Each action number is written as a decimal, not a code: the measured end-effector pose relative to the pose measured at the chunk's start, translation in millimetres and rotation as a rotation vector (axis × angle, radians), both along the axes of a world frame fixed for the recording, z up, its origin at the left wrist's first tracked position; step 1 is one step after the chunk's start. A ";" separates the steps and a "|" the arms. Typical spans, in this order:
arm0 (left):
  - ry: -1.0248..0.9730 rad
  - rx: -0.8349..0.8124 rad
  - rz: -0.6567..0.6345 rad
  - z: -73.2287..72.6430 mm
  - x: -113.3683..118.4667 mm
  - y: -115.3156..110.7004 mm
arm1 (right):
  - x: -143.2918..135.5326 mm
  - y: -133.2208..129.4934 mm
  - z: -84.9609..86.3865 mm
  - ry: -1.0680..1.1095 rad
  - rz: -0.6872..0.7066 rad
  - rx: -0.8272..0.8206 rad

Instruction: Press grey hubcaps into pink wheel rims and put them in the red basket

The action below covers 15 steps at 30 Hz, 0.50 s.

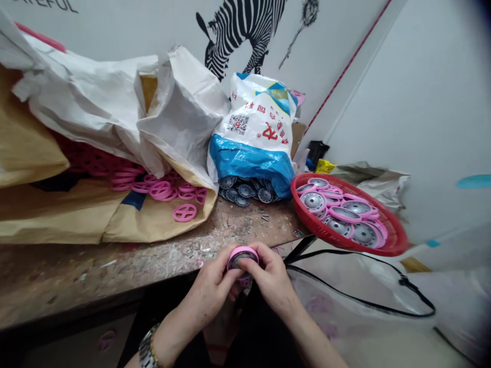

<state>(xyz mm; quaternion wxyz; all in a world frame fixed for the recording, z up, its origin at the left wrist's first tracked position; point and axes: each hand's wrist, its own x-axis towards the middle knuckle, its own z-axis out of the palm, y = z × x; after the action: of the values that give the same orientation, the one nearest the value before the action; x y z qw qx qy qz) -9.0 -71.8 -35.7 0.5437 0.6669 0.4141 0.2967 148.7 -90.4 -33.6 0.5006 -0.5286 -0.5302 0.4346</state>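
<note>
A pink ring with a grey disc point(238, 255) inside it is held between both hands, just off the table's front edge. My left hand point(215, 281) grips its left side, with the thumb at the lower rim. Around the right side curl the fingers of my right hand point(271, 276), its thumb pressing on the face of the disc. Loose pink rings point(184, 212) lie in the mouth of a brown paper sack point(141, 225) at the left. Grey discs point(245, 191) spill from a white and blue bag point(251, 153). At the right, a red basket point(399, 237) holds several pink-rimmed grey discs point(339, 226).
The worn table point(153, 271) runs across the left and middle, with small scraps on it. A black strap point(368, 301) loops over clear plastic below the basket. A white wall with a zebra picture point(245, 30) stands behind. One pink ring point(107, 340) lies below the table.
</note>
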 end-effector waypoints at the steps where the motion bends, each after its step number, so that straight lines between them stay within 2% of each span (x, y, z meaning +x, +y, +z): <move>1: -0.012 -0.030 0.009 -0.6 1.8 1.3 | 2.2 0.0 1.9 -0.009 0.024 0.006; 5: -0.103 -0.139 0.000 1.7 5.8 7.5 | 15.9 -0.7 19.2 -0.083 0.103 0.076; 7: -0.120 -0.103 -0.018 7.5 2.5 10.7 | 28.8 -0.6 33.6 -0.151 0.073 0.109; 10: -0.057 0.086 0.029 17.8 -10.4 17.7 | 63.1 4.2 60.0 -0.244 -0.058 0.162; 15: 0.195 0.515 0.286 23.5 -40.6 47.4 | 154.5 33.0 100.7 -0.436 -0.396 0.265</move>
<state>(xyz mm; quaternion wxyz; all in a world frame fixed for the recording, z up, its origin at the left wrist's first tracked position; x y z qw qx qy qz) -49.6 -24.5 -12.1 0.2674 0.7431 0.4651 0.4001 303.2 -57.4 67.1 0.5146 -0.6323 -0.5638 0.1326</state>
